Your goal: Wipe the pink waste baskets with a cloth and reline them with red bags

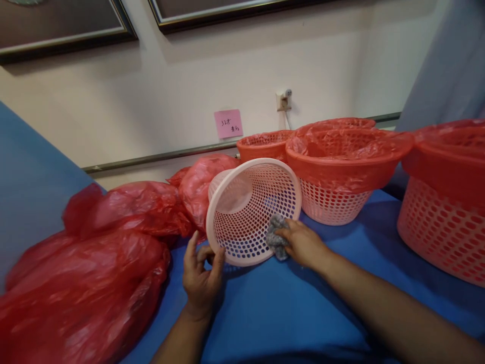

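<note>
A pale pink-white plastic waste basket (235,198) with perforated sides lies tipped on its side, its mouth facing me. My left hand (202,273) grips the lower left of the rim, thumb against the edge and index finger raised along the outside. A crumpled grey cloth (277,236) is in my right hand (301,242), pressed against the lower right of the rim and inner wall. Part of the cloth is hidden by the fingers. Beneath the basket is a blue-covered table (257,308).
Filled red plastic bags (87,283) are heaped on the left. Along the right stand a basket with a red bag liner (333,172) and a larger lined basket (443,217). Behind, the wall carries a pink note (228,124), a socket (283,101) and framed pictures (227,12).
</note>
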Demonstrator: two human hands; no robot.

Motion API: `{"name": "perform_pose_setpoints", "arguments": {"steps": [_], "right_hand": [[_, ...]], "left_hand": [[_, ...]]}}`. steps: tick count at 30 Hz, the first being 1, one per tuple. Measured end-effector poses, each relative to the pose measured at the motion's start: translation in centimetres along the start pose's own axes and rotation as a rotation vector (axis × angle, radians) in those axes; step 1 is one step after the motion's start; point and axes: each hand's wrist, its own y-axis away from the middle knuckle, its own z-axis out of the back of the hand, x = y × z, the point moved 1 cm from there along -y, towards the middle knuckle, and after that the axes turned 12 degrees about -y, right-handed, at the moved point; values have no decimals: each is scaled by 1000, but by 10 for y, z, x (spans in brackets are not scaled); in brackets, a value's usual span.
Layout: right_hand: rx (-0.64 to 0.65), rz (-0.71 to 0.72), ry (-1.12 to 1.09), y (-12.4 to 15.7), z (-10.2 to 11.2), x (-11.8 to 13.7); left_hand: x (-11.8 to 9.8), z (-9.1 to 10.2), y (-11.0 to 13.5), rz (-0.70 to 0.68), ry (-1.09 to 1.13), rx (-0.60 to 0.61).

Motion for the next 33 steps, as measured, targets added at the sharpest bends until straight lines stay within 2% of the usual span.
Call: {"name": "perform_pose_setpoints", "arguments": {"steps": [2,3,5,8,9,11,14,16,19,20,21,23,26,28,30,33], "right_hand": [[-86,-94,128,0,10,-3],[-98,-117,150,1,11,-3],[-61,-107,101,2,7,-3],[37,-5,-124,4,-10,1],[62,36,-201,4,-15,3],[102,106,-325,4,-23,6],[149,163,-395,3,-24,8],[138,144,-296,2,-17,6],[6,9,-25,0,-1,1],[-40,-39,45,0,3,-1],[-69,-74,92,-1,6,-3],[-71,-101,118,-2,6,-7],[0,-49,-10,-2,-4,-9],[46,42,-171,-1,-12,-5],[83,153,-334,1,-20,2],[126,268,-435,4,-26,13]], "left_hand": [[1,2,-2,10,27,-61],[2,2,-2,19,31,-38],[5,1,0,44,5,130],[11,-4,7,70,-69,483],[12,-6,9,70,-90,552],[11,-7,12,63,-106,587],[7,-7,10,31,-60,490],[4,-4,5,5,-27,284],[4,2,-3,6,-14,-71],[4,4,-4,5,-8,-128],[5,5,-5,-3,-5,-136],[6,4,-5,-42,-16,8],[6,-1,1,-44,-92,434],[6,-6,6,3,-148,611],[5,-8,9,52,-132,641],[5,-9,11,58,-11,520]]}}
